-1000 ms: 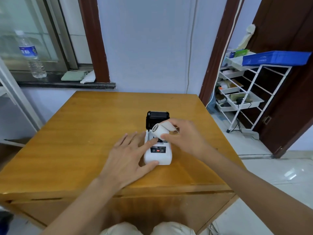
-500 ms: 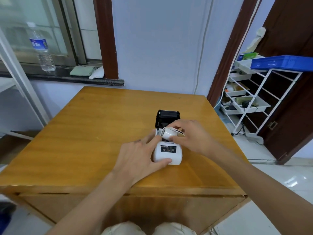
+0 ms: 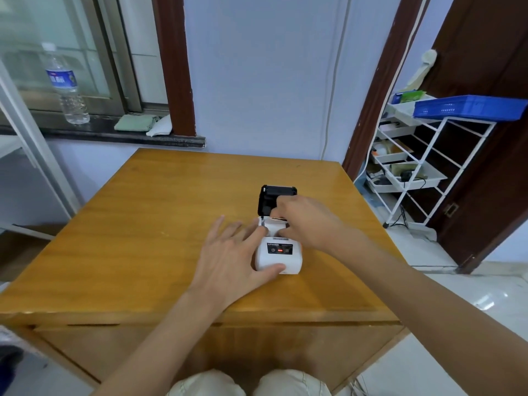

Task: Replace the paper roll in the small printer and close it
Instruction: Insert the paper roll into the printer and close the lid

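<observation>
A small white printer (image 3: pixel 278 257) stands on the wooden table (image 3: pixel 160 224) with its black lid (image 3: pixel 275 197) tipped up at the back. My left hand (image 3: pixel 231 258) lies spread against the printer's left side, thumb on its front corner, fingers by the open bay. My right hand (image 3: pixel 304 221) reaches down over the open bay with its fingers pinched on the white paper roll (image 3: pixel 274 225), of which only a small part shows beneath the fingers, low in the bay.
A water bottle (image 3: pixel 64 87) and folded cloths (image 3: pixel 134 122) sit on the window sill at the back left. At the right stands a white wire rack (image 3: pixel 414 167) with a blue tray (image 3: pixel 468 107) on top, next to a dark door.
My right hand has brought the paper roll from above the printer's front down into the open bay. My left hand stays on the printer's left side.
</observation>
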Motion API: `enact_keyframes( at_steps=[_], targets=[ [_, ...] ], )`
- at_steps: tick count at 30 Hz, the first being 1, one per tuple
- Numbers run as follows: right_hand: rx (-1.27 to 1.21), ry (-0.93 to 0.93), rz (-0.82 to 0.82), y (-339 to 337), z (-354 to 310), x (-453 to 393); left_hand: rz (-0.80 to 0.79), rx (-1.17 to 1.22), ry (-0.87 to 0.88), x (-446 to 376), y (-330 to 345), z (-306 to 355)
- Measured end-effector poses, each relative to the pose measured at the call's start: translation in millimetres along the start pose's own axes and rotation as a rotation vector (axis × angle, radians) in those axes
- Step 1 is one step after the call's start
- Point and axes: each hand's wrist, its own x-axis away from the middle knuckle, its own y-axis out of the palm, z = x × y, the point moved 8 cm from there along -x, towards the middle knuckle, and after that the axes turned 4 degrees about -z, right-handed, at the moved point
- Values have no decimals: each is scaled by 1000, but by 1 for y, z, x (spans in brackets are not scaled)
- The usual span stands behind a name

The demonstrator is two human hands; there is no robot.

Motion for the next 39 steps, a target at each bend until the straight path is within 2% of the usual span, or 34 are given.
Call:
enact_keyframes(
  at_steps=[4, 7, 14, 22, 30, 35, 39],
  targets=[
    [11, 8, -24, -2, 0, 0, 10, 13, 7, 0, -1, 0],
    [-84, 21, -16, -8, 3, 5, 28, 5, 16, 0, -3, 1],
    [-93, -26, 138, -18, 0, 35, 127, 26, -1, 1, -13, -1],
    [-197, -56, 218, 2, -12, 69, 137, 26, 5, 3, -14, 0],
    [-232, 0, 305, 15, -16, 88, 175, 133, 109, 7, -16, 4],
    [-270, -22, 293, 13, -19, 90, 184, 156, 164, 8, -20, 8],
    [-444, 72, 471, -6, 7, 84, 178, 152, 163, 9, -21, 8]
  ],
)
